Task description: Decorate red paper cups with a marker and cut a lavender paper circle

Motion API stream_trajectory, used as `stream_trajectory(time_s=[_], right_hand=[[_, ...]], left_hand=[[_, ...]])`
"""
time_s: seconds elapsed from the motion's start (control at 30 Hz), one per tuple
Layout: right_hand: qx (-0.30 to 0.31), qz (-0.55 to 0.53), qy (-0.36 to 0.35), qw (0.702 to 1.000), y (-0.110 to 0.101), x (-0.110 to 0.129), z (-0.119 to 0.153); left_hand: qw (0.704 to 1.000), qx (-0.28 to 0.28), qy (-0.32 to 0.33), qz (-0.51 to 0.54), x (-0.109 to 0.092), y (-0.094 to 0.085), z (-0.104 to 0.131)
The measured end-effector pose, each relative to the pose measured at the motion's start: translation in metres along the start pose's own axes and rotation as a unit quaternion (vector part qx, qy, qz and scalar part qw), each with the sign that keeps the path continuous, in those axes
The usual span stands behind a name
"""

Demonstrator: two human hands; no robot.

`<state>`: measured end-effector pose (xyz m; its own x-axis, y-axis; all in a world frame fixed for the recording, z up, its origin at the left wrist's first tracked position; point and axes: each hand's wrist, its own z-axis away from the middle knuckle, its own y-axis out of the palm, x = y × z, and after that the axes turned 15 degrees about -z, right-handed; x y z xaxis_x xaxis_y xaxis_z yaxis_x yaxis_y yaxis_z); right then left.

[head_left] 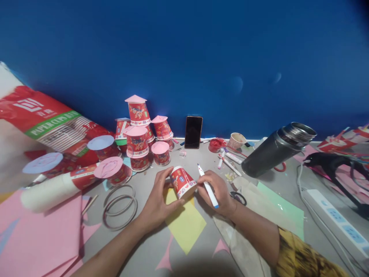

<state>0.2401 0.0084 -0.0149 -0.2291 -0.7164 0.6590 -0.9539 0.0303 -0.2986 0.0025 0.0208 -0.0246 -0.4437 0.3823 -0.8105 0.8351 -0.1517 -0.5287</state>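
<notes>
My left hand (158,200) is wrapped round a red printed paper cup (181,181), which is tilted over the yellow paper (187,223) on the table. In my right hand (217,192) is a white marker (209,188) with a blue end, gripped between thumb and fingers. Its dark tip points up and away from me, and my right fingertips are close against the cup's rim. Whether they touch it I cannot tell. Beyond my left hand stand several red cups with pink paper cone tops, some stacked, such as the pink-topped cup (137,111).
A phone (193,132) leans on the blue wall. To the right stand a dark flask (273,152), loose markers (230,165) and a power strip (340,223). At left lie a bag of paper cups (54,119), metal rings (119,206) and pink paper (43,238).
</notes>
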Motion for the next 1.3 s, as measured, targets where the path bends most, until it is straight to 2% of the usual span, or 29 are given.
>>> stream_trajectory(time_s=[0.17, 0.33, 0.47, 0.6, 0.67, 0.73, 0.87, 1.0, 1.07, 1.3], right_hand=[[0.022, 0.025, 0.034, 0.999, -0.001, -0.002, 0.001], [0.023, 0.009, 0.038, 0.999, 0.001, -0.007, 0.004], [0.026, -0.001, 0.048, 0.999, 0.001, -0.007, 0.004], [0.032, -0.028, 0.074, 0.996, -0.002, -0.001, 0.005], [0.025, -0.051, 0.092, 0.994, -0.004, 0.001, 0.004], [-0.009, -0.078, 0.121, 0.989, -0.005, 0.001, 0.003], [-0.111, -0.138, 0.182, 0.967, -0.005, -0.005, 0.001], [-0.185, -0.231, 0.283, 0.912, -0.003, -0.010, -0.001], [-0.190, -0.268, 0.311, 0.892, 0.000, -0.008, -0.003], [-0.143, -0.318, 0.308, 0.885, 0.001, 0.007, -0.007]], left_hand=[[1.000, -0.024, 0.002, 0.008, 0.001, 0.001, -0.002], [1.000, -0.014, -0.010, 0.025, 0.001, -0.001, -0.001], [1.000, -0.012, 0.007, -0.008, 0.004, -0.002, 0.000], [0.997, -0.043, 0.026, -0.050, 0.008, 0.000, -0.001], [0.996, -0.053, 0.030, -0.059, 0.009, 0.001, -0.001], [0.997, -0.046, 0.032, -0.053, 0.009, 0.002, -0.001], [0.999, -0.026, 0.017, -0.021, 0.009, 0.002, 0.000], [0.999, 0.001, -0.011, 0.034, 0.009, 0.005, -0.001], [0.998, 0.020, -0.026, 0.063, 0.009, 0.006, -0.001], [0.992, 0.037, -0.055, 0.104, 0.003, 0.010, -0.001]])
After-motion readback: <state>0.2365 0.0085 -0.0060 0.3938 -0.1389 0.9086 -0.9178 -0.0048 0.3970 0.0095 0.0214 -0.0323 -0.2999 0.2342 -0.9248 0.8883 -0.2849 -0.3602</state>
